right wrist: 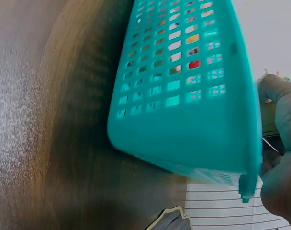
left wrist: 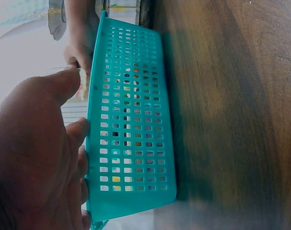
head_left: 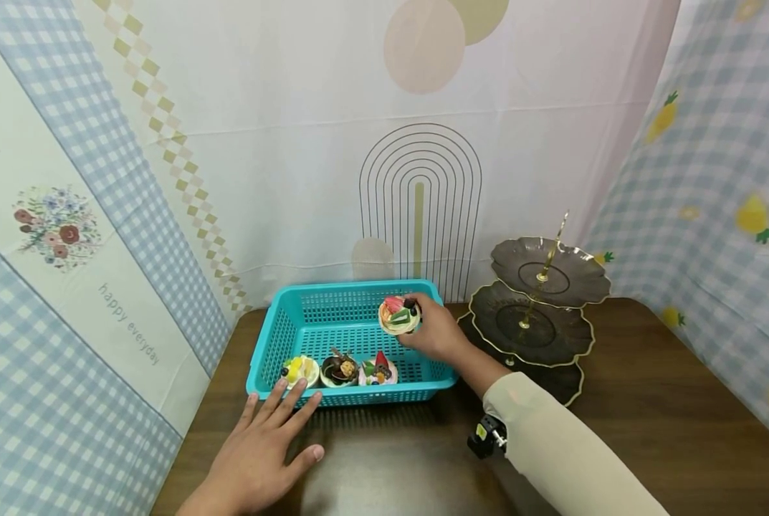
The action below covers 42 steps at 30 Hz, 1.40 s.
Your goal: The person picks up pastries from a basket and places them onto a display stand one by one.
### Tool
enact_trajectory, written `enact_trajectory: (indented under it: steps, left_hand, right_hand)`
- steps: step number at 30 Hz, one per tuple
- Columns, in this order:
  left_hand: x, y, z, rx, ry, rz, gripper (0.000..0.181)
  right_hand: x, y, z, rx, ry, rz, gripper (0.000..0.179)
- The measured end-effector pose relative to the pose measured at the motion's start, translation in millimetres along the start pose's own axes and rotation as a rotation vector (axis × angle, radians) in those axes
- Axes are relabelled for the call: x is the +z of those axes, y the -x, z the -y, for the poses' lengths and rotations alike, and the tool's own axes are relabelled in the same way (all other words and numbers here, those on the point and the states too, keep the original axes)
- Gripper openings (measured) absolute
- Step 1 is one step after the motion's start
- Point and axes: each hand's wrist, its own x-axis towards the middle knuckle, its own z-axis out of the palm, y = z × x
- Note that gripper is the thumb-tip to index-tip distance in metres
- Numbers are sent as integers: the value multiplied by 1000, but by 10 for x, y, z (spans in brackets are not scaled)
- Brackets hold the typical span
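My right hand (head_left: 432,330) grips a cupcake (head_left: 397,317) topped with red, green and dark fruit pieces, held over the right part of a turquoise plastic basket (head_left: 352,290). In the right wrist view the fingers of the right hand (right wrist: 282,129) are beside the basket's rim, and the cupcake is mostly hidden. My left hand (head_left: 261,444) lies with fingers spread, its fingertips at the basket's near rim. Along the basket's near side sit a yellow-topped cupcake (head_left: 302,369), a chocolate-topped cupcake (head_left: 339,370) and a cupcake with a red-tipped topping (head_left: 378,372).
Right of the basket stands a three-tier dark serving stand (head_left: 532,322) with gold scalloped edges and a gold center rod. Both stand on a brown wooden table (head_left: 655,387). Patterned cloths (head_left: 294,179) hang behind and on both sides.
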Motion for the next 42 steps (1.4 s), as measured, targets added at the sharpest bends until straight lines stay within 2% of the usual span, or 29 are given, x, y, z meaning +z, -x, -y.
enact_trajectory:
  steps: [5,18,29,33,42]
  left_hand:
    - [12,-10,5,0,-2,-5,68]
    - [22,-24,1,7,-14,-14,68]
    - [37,-24,3,-12,-10,-1,69]
    - [36,-26,0,-30,-2,2,69]
    - [37,-27,-5,-28,-9,2,70]
  right_hand:
    - [-95,46,41,-8,-51,-24,76]
    - [-394,206,178,-5,22,-12,77]
    - [-688,370,320,-10,21,23,85]
    - [-812,413,338,3,19,18,86]
    - [-1164,505,352,31,36,-19,87]
